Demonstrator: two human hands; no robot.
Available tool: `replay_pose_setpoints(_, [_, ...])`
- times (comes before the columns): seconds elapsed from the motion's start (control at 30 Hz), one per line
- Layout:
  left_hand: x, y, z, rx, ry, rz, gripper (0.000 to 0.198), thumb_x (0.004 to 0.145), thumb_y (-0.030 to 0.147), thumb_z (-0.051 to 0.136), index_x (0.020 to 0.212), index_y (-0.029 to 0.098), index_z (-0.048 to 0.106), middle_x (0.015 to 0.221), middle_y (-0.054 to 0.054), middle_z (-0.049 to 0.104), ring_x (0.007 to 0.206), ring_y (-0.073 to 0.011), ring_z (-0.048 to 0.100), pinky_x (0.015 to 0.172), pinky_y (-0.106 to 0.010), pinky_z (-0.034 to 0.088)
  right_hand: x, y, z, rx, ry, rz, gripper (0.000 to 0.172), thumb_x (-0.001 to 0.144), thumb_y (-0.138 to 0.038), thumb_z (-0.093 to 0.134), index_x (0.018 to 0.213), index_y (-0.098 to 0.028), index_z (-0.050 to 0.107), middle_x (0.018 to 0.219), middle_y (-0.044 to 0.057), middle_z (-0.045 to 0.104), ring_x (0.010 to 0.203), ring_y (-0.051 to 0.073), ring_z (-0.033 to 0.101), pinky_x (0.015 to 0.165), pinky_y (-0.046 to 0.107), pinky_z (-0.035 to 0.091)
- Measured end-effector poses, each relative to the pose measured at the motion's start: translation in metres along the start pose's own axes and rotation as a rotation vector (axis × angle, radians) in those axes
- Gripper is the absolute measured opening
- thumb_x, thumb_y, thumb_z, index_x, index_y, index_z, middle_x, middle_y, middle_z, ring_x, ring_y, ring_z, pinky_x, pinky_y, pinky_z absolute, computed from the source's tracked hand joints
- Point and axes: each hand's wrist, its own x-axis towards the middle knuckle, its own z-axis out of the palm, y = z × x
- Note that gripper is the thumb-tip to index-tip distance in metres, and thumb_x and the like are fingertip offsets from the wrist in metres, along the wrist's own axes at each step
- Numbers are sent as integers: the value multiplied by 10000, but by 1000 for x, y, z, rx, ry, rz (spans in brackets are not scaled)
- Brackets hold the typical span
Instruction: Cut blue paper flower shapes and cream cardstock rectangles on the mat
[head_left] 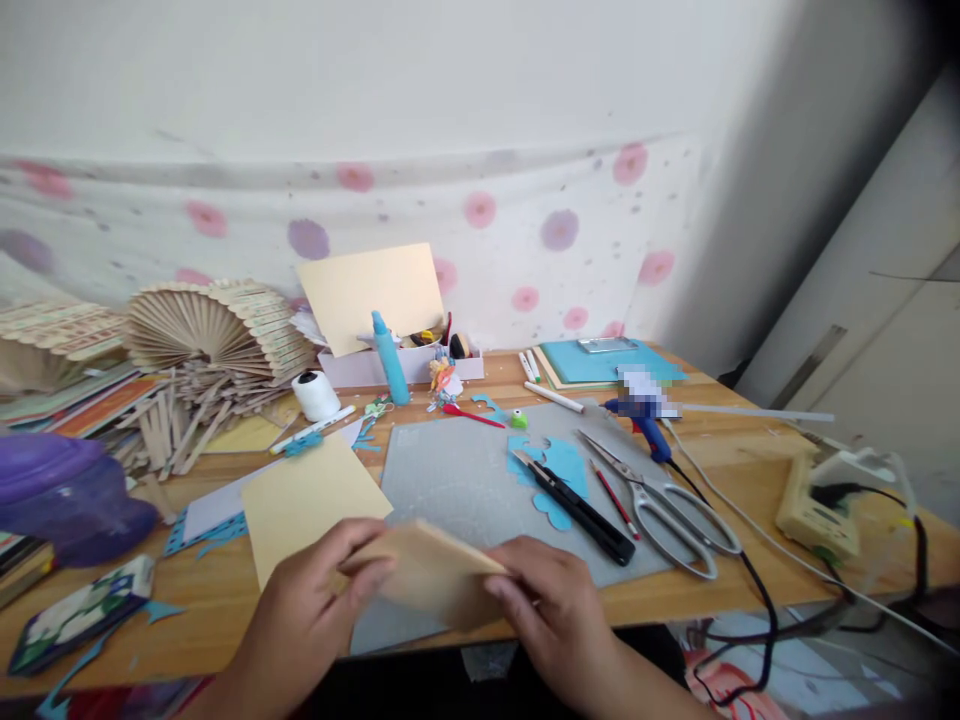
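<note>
- The left hand [315, 590] and the right hand [551, 590] both grasp the tan piece [435, 575], thumbs on its near face and fingers behind, one hand at each end. This two-ended grip probably keeps it steady and stops it from twisting.
- The tan piece is raised over the near edge of the cutting mat [450, 450], tilted, with its upper edge showing. It seems to be held up close for a clear look or easy turning; its face is blurred, so its surface details cannot be told.
- Just beyond the left hand lies a cream sheet [315, 500], flat, its right corner overlapping the mat, perhaps to stay within reach.
- On the mat, the black utility knife [581, 510] rests across blue paper cut-outs [555, 460]; the red pencil [615, 500] and scissors [639, 485] lie beside it, handles toward the person, which suits a quick pickup.
- Past the scissors, the glue gun [652, 435] sits at the mat's far right, likely because its cord runs toward the power strip [814, 515] on the desk [750, 460].
- Farther back, the blue glue bottle [390, 360] stands upright before the white box [352, 365], while stick fans [202, 320] crowd the left, seemingly to leave the middle for handwork.
</note>
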Motion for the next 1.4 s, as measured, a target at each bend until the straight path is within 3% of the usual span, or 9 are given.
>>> replay_pose_setpoints(0.17, [34,-25,27,20,-201,-228,340,924,420,446,1131,184,579,982,-66,745,923,-232,715,736,-298,579,-2,37,-26,-254,91,178,309,970,-275,463,1218,-161,607,954,100,737,847,208,698,773,310,562])
replay_pose_setpoints(0.33, [39,-34,45,304,-167,-143,341,897,350,491,1176,211,628,1392,-138,544,1279,-364,488,1062,-573,357,-10,64,-70,-906,-206,358,259,899,-201,570,1122,-130,680,1077,165,695,1045,311,633,920,435,499])
replay_pose_setpoints(0.4, [37,-24,49,388,-186,10,353,915,344,475,1205,219,633,1493,-124,435,1378,-355,364,1129,-567,255,-9,66,-74,-915,-236,405,280,891,-200,580,1140,-110,672,1058,179,693,1048,328,626,915,441,491])
replay_pose_setpoints(0.5, [34,-3,59,370,-477,217,447,945,379,462,1356,222,540,1539,-103,386,1431,-312,293,1149,-519,256,-1,68,-70,-932,-250,472,277,877,-190,570,1126,-122,671,1016,171,700,1027,332,628,883,425,486])
replay_pose_setpoints(0.63, [32,13,74,375,-736,146,623,911,508,521,1473,271,394,1596,-80,272,1468,-377,161,1132,-629,182,6,66,-73,-924,-195,531,309,823,-184,587,1117,-139,668,1034,144,676,948,305,651,796,372,501])
replay_pose_setpoints(0.77, [30,11,79,373,-785,100,763,838,590,589,1498,297,341,1614,-91,209,1471,-406,110,1127,-638,165,-9,43,-93,-755,-117,471,247,784,-213,613,1021,-164,661,973,90,638,866,236,644,749,313,503])
replay_pose_setpoints(0.87, [27,11,77,360,-817,133,947,727,661,665,1517,293,293,1623,-106,168,1472,-420,73,1137,-632,129,-36,19,-104,-495,-264,510,144,795,-259,617,922,-193,625,780,26,643,665,180,620,594,266,485])
replay_pose_setpoints(1.0, [23,15,76,346,-870,207,1017,690,639,695,1529,266,257,1629,-112,137,1478,-404,41,1155,-601,98,-76,-1,-104,-367,-475,558,441,890,-267,578,1327,-241,518,1065,65,729,893,225,701,776,323,541])
replay_pose_setpoints(1.4, [22,18,79,345,-888,229,936,744,545,668,1531,260,249,1638,-93,86,1486,-376,-4,1156,-605,64,-98,-14,-95,-590,-621,445,492,939,-275,539,1427,-299,484,1045,74,623,732,192,648,683,345,517])
